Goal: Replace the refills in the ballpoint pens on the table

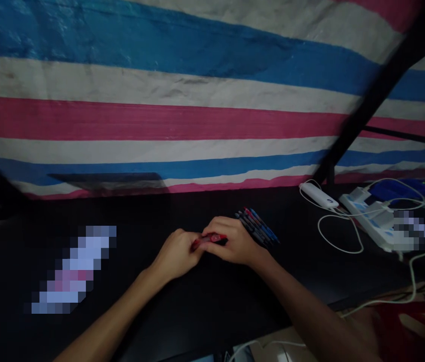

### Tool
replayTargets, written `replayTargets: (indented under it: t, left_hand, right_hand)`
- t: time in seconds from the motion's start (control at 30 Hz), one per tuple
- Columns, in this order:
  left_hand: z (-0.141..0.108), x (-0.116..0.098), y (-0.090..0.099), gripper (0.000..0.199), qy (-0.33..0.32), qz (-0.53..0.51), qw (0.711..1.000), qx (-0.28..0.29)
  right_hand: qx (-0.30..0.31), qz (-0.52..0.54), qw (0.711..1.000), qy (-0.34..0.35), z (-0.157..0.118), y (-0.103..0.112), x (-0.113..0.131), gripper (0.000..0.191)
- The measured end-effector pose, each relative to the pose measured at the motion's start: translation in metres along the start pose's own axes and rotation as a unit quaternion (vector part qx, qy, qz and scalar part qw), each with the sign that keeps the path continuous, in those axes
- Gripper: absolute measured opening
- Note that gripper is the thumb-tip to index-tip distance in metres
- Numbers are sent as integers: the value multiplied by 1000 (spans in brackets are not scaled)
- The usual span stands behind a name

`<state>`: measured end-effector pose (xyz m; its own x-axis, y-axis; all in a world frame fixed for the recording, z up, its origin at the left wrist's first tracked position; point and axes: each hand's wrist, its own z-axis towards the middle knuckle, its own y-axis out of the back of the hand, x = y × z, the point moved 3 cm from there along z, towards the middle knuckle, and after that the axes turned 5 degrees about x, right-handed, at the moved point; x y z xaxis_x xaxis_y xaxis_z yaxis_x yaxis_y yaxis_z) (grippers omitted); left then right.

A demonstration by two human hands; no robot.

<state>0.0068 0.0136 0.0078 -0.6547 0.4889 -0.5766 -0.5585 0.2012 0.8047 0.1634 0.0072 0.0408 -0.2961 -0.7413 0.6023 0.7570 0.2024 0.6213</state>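
Both my hands meet over the middle of a black tabletop [212,301]. Between them is a red pen [218,237], lying roughly level. My left hand [182,251] is closed around its left end, and my right hand [231,239] pinches it with thumb and fingers near the other end. My fingers cover part of the pen, so its tip cannot be made out. Just beyond my right hand lies a row of several pens [257,225], black, red and blue, side by side on a slant.
A white power strip [366,218] with plugged-in chargers stands at the right, beside a white power bank [318,195] and looping white cables [340,251]. A blurred-out bright object [74,271] lies at the left. Behind hangs a striped sheet [159,120]; a dark slanted post [370,105] rises right.
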Motion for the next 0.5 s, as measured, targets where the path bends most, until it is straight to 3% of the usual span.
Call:
replayTargets:
  t: [0.1,0.17,0.23,0.3,0.33,0.4,0.5]
  left_hand:
    - [-2,-6,-8,30,-27,-20,999,43]
    - [-2,-10,-9,25,-3,5,1000,19]
    - [-2,-11,-5,21,53,76,995,-43]
    - [-2,-9,0,23,102,156,979,-88]
    - [-1,-8,1,24,116,183,972,-95]
    - [0,-4,3,22,118,186,972,-84]
    - [1,-2,0,18,64,85,994,-13]
  right_hand:
    - [22,-39,999,10,-3,-9,0,28]
    - [-1,-31,1000,-6,-3,-21,-2,40]
    - [-58,-2,996,-70,-2,-33,-6,46]
    - [-165,31,969,-184,-3,-39,-13,51]
    - [-175,50,960,-211,-2,-41,-16,52]
    - [-106,72,974,-189,1,-40,-18,52]
    - [-2,-19,998,-56,3,-23,-13,43]
